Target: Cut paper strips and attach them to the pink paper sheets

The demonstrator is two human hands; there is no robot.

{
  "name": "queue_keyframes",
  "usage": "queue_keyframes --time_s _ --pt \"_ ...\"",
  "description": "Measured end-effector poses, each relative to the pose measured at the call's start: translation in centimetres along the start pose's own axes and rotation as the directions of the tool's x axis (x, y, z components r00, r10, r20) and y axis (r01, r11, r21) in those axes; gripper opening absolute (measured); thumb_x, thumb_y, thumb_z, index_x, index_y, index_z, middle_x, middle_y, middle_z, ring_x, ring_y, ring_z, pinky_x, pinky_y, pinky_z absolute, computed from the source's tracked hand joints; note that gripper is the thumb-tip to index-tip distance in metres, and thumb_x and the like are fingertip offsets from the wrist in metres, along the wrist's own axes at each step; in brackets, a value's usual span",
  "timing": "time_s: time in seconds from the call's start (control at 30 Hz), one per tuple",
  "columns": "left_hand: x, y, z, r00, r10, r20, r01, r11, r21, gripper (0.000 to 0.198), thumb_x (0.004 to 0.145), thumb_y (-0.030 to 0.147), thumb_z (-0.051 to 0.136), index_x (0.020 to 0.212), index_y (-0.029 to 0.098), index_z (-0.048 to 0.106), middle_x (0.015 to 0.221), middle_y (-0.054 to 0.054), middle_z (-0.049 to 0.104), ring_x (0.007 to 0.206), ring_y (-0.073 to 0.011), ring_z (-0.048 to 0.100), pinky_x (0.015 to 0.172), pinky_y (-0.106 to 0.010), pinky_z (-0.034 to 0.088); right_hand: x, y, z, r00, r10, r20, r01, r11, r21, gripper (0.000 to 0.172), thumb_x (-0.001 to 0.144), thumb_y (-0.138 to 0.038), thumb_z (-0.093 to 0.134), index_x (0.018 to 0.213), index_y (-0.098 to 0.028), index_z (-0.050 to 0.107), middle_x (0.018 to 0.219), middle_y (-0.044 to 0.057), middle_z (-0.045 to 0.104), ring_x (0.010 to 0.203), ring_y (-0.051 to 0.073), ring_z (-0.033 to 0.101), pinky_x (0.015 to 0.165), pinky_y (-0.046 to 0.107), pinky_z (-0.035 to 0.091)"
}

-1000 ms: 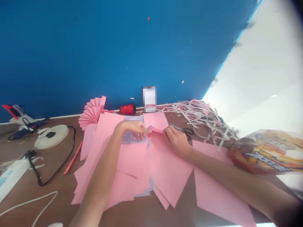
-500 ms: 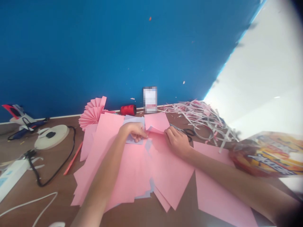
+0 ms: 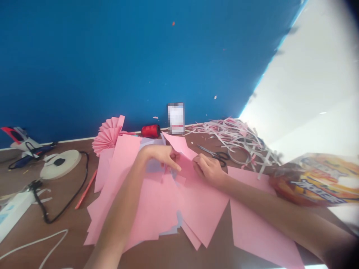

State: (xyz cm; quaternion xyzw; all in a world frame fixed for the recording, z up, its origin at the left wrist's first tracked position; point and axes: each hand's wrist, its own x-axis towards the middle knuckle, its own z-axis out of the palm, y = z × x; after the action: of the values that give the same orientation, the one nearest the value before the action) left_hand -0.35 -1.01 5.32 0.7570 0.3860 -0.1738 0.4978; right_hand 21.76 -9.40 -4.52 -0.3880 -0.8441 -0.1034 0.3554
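A sheet of pink paper (image 3: 179, 145) stands partly raised between my two hands, above other pink sheets (image 3: 157, 203) spread on the brown table. My right hand (image 3: 206, 168) has its fingers closed on the right edge of this raised sheet. At the sheet's left side is my left hand (image 3: 165, 155), its fingers bent and closed on the paper edge, thumb pointing to the right. Part of the left fingers is hidden behind the hand. Pale lilac paper (image 3: 154, 166) shows under the left wrist.
Scissors (image 3: 214, 153) and a tape roll (image 3: 239, 155) lie right of my hands, near shredded paper strips (image 3: 232, 130). Behind stand a red thread spool (image 3: 150, 130) and a phone (image 3: 176, 118). A pink paper fan (image 3: 108, 136) and red pen (image 3: 86, 189) are left; a snack packet (image 3: 319, 181) is right.
The sheet between my hands has lifted and tilted, turning leftward off the table. My left hand has shifted slightly right with its thumb extended. The scissors' blades now show.
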Motion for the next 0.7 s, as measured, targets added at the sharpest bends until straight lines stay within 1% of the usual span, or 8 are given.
queue_keyframes --time_s 0.1,0.2,0.3,0.43,0.5,0.57,0.63,0.7 --pt "-0.2 1.8 0.7 1.000 0.022 -0.005 -0.022 0.998 0.054 0.053 0.060 0.058 0.073 0.092 0.018 0.061 0.090 -0.006 0.066 0.076 -0.0182 0.064 0.056 -0.023 0.049 0.2 0.1 0.0 0.996 -0.063 0.056 0.057 0.993 0.101 0.016 0.094 -0.017 0.039 0.097 -0.017 0.055 0.090 0.008 0.064 0.086 0.015 0.059 0.074 0.026 0.043" --pt "0.0 2.6 1.1 0.999 0.047 0.002 -0.047 0.997 0.064 0.059 0.060 0.057 0.072 0.104 0.019 0.061 0.096 -0.005 0.067 0.080 -0.0186 0.063 0.057 -0.022 0.049 0.6 0.1 -0.1 0.982 -0.150 0.116 0.124 0.970 0.210 0.022 0.093 -0.022 0.041 0.112 -0.018 0.052 0.106 0.011 0.063 0.105 0.020 0.056 0.086 0.032 0.046" --pt "0.4 2.1 1.1 0.998 0.052 -0.029 -0.050 0.997 0.062 0.057 0.064 0.055 0.069 0.107 0.018 0.061 0.100 -0.005 0.067 0.081 -0.0192 0.063 0.061 -0.024 0.050 1.1 0.0 -0.1 0.976 -0.155 0.152 0.111 0.959 0.262 0.031 0.093 -0.025 0.042 0.123 -0.019 0.048 0.113 0.012 0.062 0.110 0.023 0.055 0.091 0.038 0.046" --pt "0.4 1.0 0.6 0.985 0.017 -0.174 0.003 0.993 0.115 0.051 0.072 0.057 0.059 0.102 0.017 0.065 0.097 -0.007 0.069 0.077 -0.0190 0.064 0.066 -0.026 0.048 1.3 -0.1 -0.1 0.975 -0.118 0.190 0.061 0.958 0.279 0.041 0.094 -0.023 0.040 0.135 -0.020 0.039 0.129 0.013 0.055 0.121 0.025 0.049 0.098 0.043 0.043" --pt "0.0 0.7 0.2 0.975 -0.010 -0.221 0.041 0.990 0.134 0.046 0.076 0.057 0.054 0.096 0.017 0.066 0.096 -0.006 0.070 0.076 -0.0185 0.064 0.067 -0.025 0.047 1.1 0.1 -0.1 0.980 -0.088 0.178 0.032 0.954 0.297 0.043 0.093 -0.022 0.039 0.136 -0.021 0.036 0.131 0.013 0.053 0.121 0.025 0.049 0.098 0.044 0.043" --pt "-0.7 0.5 -0.1 0.961 -0.028 -0.276 0.070 0.987 0.142 0.042 0.078 0.053 0.051 0.093 0.017 0.066 0.097 -0.005 0.069 0.077 -0.0183 0.064 0.067 -0.025 0.046 0.8 0.4 -0.1 0.988 -0.038 0.153 -0.014 0.945 0.325 0.041 0.093 -0.021 0.038 0.134 -0.023 0.038 0.126 0.012 0.056 0.114 0.024 0.053 0.094 0.042 0.045" --pt "-1.8 0.3 -0.4 0.939 -0.020 -0.343 0.078 0.985 0.154 0.038 0.078 0.049 0.051 0.095 0.018 0.065 0.099 -0.005 0.069 0.080 -0.0188 0.063 0.066 -0.024 0.046 0.6 0.7 0.0 0.991 0.075 0.107 -0.108 0.929 0.354 0.036 0.093 -0.021 0.038 0.128 -0.023 0.042 0.115 0.011 0.059 0.104 0.022 0.057 0.089 0.039 0.047" --pt "-3.0 0.2 -0.7 0.911 0.001 -0.412 0.080 0.981 0.179 0.036 0.076 0.046 0.054 0.096 0.019 0.065 0.097 -0.004 0.069 0.079 -0.0189 0.063 0.065 -0.024 0.046 0.6 0.9 0.1 0.968 0.247 0.045 -0.244 0.890 0.386 0.031 0.093 -0.023 0.038 0.124 -0.023 0.045 0.108 0.009 0.060 0.095 0.020 0.058 0.084 0.037 0.048"
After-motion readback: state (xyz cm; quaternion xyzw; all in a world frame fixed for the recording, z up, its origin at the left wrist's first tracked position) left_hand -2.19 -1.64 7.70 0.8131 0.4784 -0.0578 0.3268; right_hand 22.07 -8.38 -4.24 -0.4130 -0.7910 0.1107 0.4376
